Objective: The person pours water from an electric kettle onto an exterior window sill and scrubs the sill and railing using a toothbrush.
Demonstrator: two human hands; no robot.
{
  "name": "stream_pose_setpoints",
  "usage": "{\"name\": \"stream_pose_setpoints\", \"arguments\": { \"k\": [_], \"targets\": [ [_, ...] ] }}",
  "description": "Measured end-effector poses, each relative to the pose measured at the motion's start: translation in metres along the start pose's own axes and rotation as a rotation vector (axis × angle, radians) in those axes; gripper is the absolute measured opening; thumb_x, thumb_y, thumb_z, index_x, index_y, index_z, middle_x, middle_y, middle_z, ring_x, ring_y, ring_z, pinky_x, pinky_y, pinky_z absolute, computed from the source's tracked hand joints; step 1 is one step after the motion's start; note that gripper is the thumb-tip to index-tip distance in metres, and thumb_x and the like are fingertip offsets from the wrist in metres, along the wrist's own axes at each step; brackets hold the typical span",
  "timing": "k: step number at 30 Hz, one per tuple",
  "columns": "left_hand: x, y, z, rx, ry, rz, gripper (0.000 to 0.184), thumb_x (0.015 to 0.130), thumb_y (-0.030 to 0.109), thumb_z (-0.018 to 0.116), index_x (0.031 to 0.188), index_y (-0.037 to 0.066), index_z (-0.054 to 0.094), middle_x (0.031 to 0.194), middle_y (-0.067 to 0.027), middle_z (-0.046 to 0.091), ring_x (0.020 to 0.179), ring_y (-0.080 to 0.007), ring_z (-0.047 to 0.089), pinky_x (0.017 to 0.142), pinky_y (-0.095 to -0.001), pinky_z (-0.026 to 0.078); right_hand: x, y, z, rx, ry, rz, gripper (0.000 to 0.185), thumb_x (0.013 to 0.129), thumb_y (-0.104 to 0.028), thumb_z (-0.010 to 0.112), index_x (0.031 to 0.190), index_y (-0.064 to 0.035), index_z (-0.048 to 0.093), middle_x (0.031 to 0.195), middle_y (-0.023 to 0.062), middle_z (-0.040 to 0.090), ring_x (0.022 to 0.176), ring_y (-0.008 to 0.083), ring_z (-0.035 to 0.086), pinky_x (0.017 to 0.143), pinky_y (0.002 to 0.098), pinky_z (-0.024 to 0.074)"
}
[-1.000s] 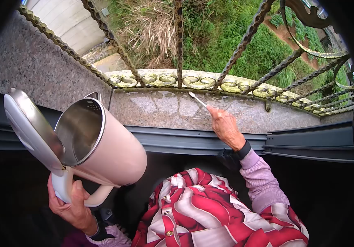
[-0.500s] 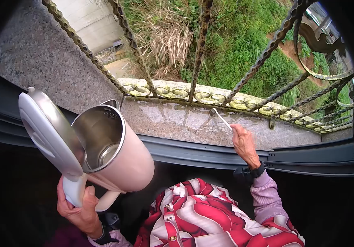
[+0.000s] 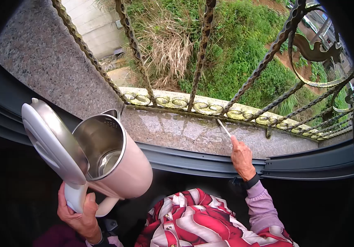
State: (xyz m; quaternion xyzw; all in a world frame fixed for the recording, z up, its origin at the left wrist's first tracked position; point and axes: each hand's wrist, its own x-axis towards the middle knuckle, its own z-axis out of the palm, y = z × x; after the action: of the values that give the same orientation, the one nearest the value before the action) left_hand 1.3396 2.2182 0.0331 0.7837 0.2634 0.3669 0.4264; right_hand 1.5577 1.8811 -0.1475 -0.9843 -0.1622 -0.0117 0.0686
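Note:
My left hand (image 3: 80, 214) is wrapped round the handle of a pale pink electric kettle (image 3: 129, 168). The kettle is tilted, and its white-and-steel lid (image 3: 55, 142) stands open on the handle side. A little clear water seems to lie at its steel bottom. My right hand (image 3: 242, 156) grips a slim white toothbrush (image 3: 225, 128). The brush's far end meets the wet granite sill (image 3: 164, 131) close to the foot of the metal railing (image 3: 193, 106); its bristles are hard to make out.
Twisted metal bars (image 3: 201, 53) rise from the scrollwork along the sill's outer edge. A dark window track (image 3: 185, 158) runs between me and the sill. Outside are a green slope (image 3: 234, 53) with dry grass and a pale wall (image 3: 92, 29).
The toothbrush tip has shifted slightly right along the railing's foot, with my right hand following lower in view. The kettle stays in my left hand, and the whole view has tipped a little.

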Motion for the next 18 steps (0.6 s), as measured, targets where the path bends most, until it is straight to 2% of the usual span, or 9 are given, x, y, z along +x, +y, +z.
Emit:
{"name": "stream_pose_setpoints", "arguments": {
  "k": [3, 6, 7, 8, 9, 12, 16, 18],
  "targets": [
    [0.001, -0.003, 0.001, -0.029, -0.031, 0.069, 0.048, 0.070, 0.001, 0.060, 0.114, -0.010, 0.046, 0.073, -0.0079, 0.054, 0.043, -0.0074, 0.043, 0.041, -0.0200, 0.036, -0.001, 0.024, 0.004, 0.024, 0.039, -0.002, 0.034, 0.078, -0.004, 0.047, 0.111, -0.0092, 0.052, 0.075, 0.0177, 0.057, 0.065, 0.0370, 0.058, 0.054, 0.0447, 0.0469],
    [0.004, -0.004, 0.002, -0.041, -0.019, 0.044, 0.046, 0.072, 0.001, 0.060, 0.115, -0.010, 0.045, 0.071, -0.0070, 0.054, 0.043, -0.0068, 0.042, 0.042, -0.0196, 0.035, 0.014, -0.018, 0.004, 0.182, -0.007, -0.101, 0.027, 0.079, -0.005, 0.046, 0.105, -0.0086, 0.053, 0.075, 0.0172, 0.057, 0.066, 0.0364, 0.059, 0.055, 0.0448, 0.0471],
    [0.004, -0.004, 0.003, -0.048, -0.014, 0.023, 0.046, 0.073, 0.001, 0.060, 0.115, -0.010, 0.045, 0.071, -0.0067, 0.054, 0.043, -0.0066, 0.041, 0.042, -0.0195, 0.034, 0.017, -0.033, 0.015, 0.172, 0.072, -0.201, 0.024, 0.079, -0.005, 0.047, 0.101, -0.0090, 0.052, 0.075, 0.0170, 0.057, 0.064, 0.0357, 0.059, 0.054, 0.0446, 0.0472],
    [0.005, -0.001, 0.005, -0.073, -0.058, 0.039, 0.044, 0.075, 0.001, 0.060, 0.115, -0.009, 0.045, 0.069, -0.0059, 0.054, 0.044, -0.0058, 0.041, 0.042, -0.0188, 0.033, 0.021, -0.052, 0.013, 0.176, 0.005, -0.198, 0.022, 0.079, -0.006, 0.047, 0.100, -0.0099, 0.052, 0.074, 0.0172, 0.057, 0.062, 0.0352, 0.059, 0.053, 0.0438, 0.0473],
    [0.007, 0.003, 0.007, -0.085, -0.050, 0.019, 0.045, 0.073, 0.001, 0.061, 0.114, -0.009, 0.046, 0.069, -0.0065, 0.054, 0.044, -0.0066, 0.042, 0.042, -0.0190, 0.034, 0.024, -0.060, 0.020, 0.176, 0.025, -0.203, 0.028, 0.081, -0.008, 0.047, 0.107, -0.0125, 0.056, 0.073, 0.0149, 0.057, 0.064, 0.0343, 0.058, 0.054, 0.0433, 0.0468],
    [0.008, 0.008, 0.009, -0.114, -0.066, -0.013, 0.046, 0.072, 0.002, 0.063, 0.113, -0.010, 0.047, 0.067, -0.0075, 0.054, 0.045, -0.0082, 0.044, 0.043, -0.0192, 0.036, 0.024, -0.039, 0.014, 0.118, 0.038, -0.120, 0.026, 0.083, -0.009, 0.047, 0.107, -0.0114, 0.056, 0.072, 0.0155, 0.057, 0.064, 0.0346, 0.058, 0.054, 0.0434, 0.0468],
    [0.009, 0.006, 0.008, -0.122, -0.089, -0.008, 0.045, 0.072, 0.001, 0.062, 0.113, -0.010, 0.046, 0.067, -0.0078, 0.054, 0.046, -0.0079, 0.044, 0.044, -0.0187, 0.036, 0.000, 0.042, -0.007, 0.012, 0.082, 0.050, 0.024, 0.080, -0.007, 0.048, 0.102, -0.0098, 0.056, 0.072, 0.0183, 0.059, 0.066, 0.0348, 0.060, 0.055, 0.0447, 0.0476],
    [0.010, 0.010, 0.011, -0.106, -0.074, -0.019, 0.045, 0.072, 0.001, 0.062, 0.113, -0.010, 0.046, 0.066, -0.0080, 0.054, 0.046, -0.0080, 0.044, 0.044, -0.0187, 0.035, -0.007, 0.036, -0.011, -0.001, 0.064, 0.066, 0.024, 0.080, -0.006, 0.048, 0.103, -0.0089, 0.055, 0.071, 0.0174, 0.059, 0.066, 0.0349, 0.060, 0.056, 0.0444, 0.0479]
  ]
}}
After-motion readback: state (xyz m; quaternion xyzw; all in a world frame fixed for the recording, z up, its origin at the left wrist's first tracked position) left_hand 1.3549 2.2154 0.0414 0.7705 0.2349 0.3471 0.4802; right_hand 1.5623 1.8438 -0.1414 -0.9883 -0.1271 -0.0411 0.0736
